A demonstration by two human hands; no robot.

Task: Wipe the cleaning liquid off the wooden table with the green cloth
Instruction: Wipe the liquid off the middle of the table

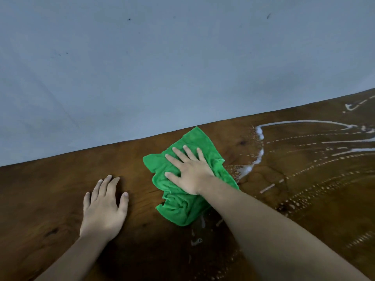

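A crumpled green cloth (pixel 178 203) lies on the dark wooden table (pixel 50 189) near its far edge. My right hand (pixel 189 171) presses flat on the cloth with fingers spread and straight. My left hand (pixel 104 207) rests flat on the bare wood to the left of the cloth, apart from it. White foamy cleaning liquid (pixel 257 159) streaks the table to the right of the cloth in curved lines and dotted trails. A few small drops (pixel 195 242) lie just below the cloth.
A plain grey-blue wall (pixel 162 67) rises directly behind the table's far edge. The wet streaks run off toward the right edge of the view. The wood left of my left hand looks dry.
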